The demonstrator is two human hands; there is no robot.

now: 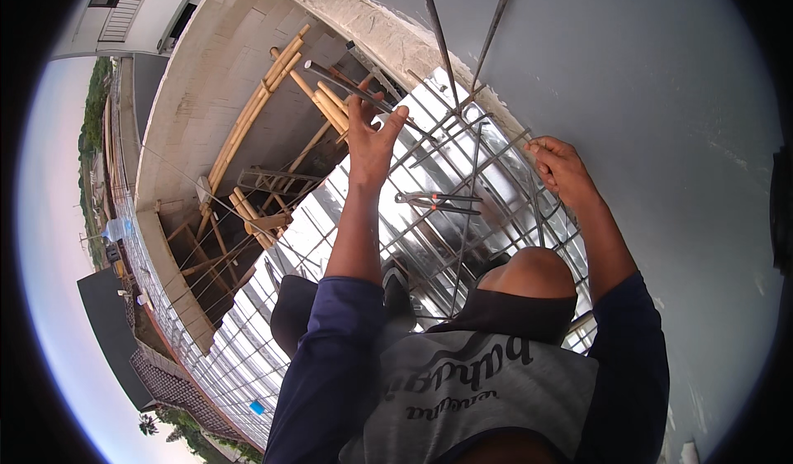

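My left hand (372, 142) is raised over the steel mesh, with its thumb and fingers around a dark metal bar (330, 78) that slants down to the right. By the grey wall, my right hand (563, 168) has its fingers pinched together near the end of a reinforcing rod; what lies between the fingertips is too small to make out. Between my hands, a pair of pincers (450, 204) with dark, orange-marked handles rests on the rebar mesh (496, 234). Shiny metal decking (330, 208) lies beneath the mesh.
A smooth grey wall (661, 175) rises along my right side. Two upright rods (435, 18) stand near its base. Left of the decking edge is a deep opening with bamboo poles (256, 104) and a concrete beam (178, 278). My knees and shoe are over the mesh.
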